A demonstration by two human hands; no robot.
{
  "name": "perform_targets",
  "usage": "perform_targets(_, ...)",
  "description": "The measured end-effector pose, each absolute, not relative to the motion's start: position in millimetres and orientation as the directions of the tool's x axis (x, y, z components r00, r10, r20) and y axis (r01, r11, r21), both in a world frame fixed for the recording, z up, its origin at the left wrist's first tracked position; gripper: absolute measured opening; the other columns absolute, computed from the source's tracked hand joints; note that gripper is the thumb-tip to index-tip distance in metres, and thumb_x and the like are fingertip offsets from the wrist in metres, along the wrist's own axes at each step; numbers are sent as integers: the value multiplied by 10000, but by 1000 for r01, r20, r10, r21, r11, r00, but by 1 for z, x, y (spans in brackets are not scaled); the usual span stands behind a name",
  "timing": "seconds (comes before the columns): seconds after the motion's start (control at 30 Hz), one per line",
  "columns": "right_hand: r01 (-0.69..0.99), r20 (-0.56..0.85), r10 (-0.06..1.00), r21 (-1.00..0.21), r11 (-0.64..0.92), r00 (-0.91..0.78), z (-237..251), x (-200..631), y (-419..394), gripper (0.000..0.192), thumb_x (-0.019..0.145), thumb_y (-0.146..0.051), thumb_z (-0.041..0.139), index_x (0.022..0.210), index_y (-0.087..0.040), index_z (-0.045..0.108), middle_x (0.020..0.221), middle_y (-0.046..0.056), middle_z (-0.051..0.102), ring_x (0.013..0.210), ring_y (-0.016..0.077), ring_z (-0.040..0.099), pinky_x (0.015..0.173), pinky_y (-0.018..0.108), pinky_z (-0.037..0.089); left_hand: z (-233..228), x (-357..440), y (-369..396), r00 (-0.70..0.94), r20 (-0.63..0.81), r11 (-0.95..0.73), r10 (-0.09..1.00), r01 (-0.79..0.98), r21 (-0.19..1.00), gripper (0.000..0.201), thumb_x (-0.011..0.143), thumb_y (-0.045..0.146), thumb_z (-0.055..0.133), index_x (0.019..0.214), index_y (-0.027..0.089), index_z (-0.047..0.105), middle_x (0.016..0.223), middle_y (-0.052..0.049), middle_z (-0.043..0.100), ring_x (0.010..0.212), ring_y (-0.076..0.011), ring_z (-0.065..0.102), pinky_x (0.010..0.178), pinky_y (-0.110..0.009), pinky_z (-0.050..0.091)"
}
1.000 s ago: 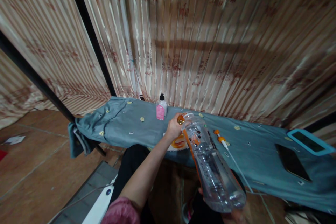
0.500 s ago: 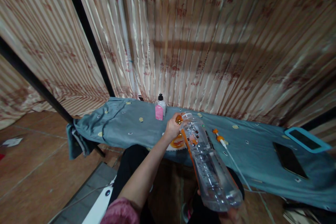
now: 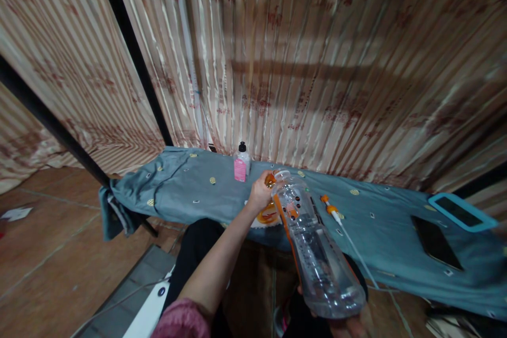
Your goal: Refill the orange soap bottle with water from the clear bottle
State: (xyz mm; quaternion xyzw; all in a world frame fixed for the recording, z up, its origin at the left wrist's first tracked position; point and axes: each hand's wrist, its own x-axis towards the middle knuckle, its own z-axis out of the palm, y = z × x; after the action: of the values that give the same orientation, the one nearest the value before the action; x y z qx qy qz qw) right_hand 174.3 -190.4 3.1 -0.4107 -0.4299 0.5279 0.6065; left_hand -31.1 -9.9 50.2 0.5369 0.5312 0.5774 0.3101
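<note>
While the clear bottle (image 3: 312, 245) is gripped at its base by the right hand (image 3: 348, 325), an orange cap (image 3: 271, 180) is pinched at its mouth by the left hand (image 3: 259, 194), above the surface (image 3: 190, 190)

Clear plastic bottle (image 3: 312, 243) with orange label strip. Orange cap (image 3: 271, 180). Grey-blue cloth (image 3: 190, 190) over counter, dotted with small yellow and white motifs. Small bottle (image 3: 242, 162): pink label, black top. Curtain (image 3: 317, 79) striped cream and brown-red. Tablet (image 3: 461, 211) framed turquoise. Pink sleeve (image 3: 182, 322).
</note>
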Motion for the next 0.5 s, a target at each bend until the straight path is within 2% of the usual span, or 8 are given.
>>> perform_targets(0.13, -303, 99, 993, -946, 114, 64, 5, 172, -190, 845, 627, -722, 683, 1328, -276, 527, 1261, 132, 641, 1135, 415, 600, 940, 577, 474, 50, -31, -9, -231, 285, -234, 930, 224, 946, 350, 696, 326, 738, 990, 169, 631, 877, -33, 730, 815, -177, 672, 763, -254, 512)
perform_targets(0.23, -285, 118, 990, -949, 136, 78, 6, 174, -190, 790, 664, -663, 707, 1318, -257, 532, 1292, 116, 617, 1179, 370, 577, 982, 546, 458, 49, -31, -8, -227, 279, -235, 933, 203, 951, 364, 698, 339, 738, 998, 167, 624, 891, -38, 729, 828, -177, 673, 767, -254, 512)
perform_targets(0.3, -265, 135, 987, -952, 154, 90, 6, 176, -191, 768, 722, -658, 671, 1333, -223, 508, 1289, 126, 609, 1149, 335, 595, 956, 545, 477, 49, -31, -8, -223, 284, -245, 933, 188, 951, 356, 705, 342, 734, 997, 171, 624, 893, -35, 730, 832, -173, 675, 777, -253, 513)
perform_targets(0.4, -228, 145, 983, -959, 167, 110, 8, 178, -190, 554, 875, -544, 589, 1290, -181, 528, 1210, 120, 630, 1030, 276, 641, 852, 492, 542, 48, -31, -8, -224, 287, -245, 931, 200, 949, 340, 710, 334, 733, 991, 174, 627, 878, -32, 734, 810, -169, 677, 763, -251, 517)
perform_targets(0.5, -182, 148, 980, -968, 172, 136, 11, 179, -187, 373, 927, -405, 583, 1210, -161, 572, 1146, 95, 636, 943, 236, 654, 772, 425, 572, 48, -32, -8, -235, 283, -235, 930, 211, 949, 347, 699, 315, 744, 994, 172, 629, 889, -38, 736, 812, -172, 679, 753, -250, 518)
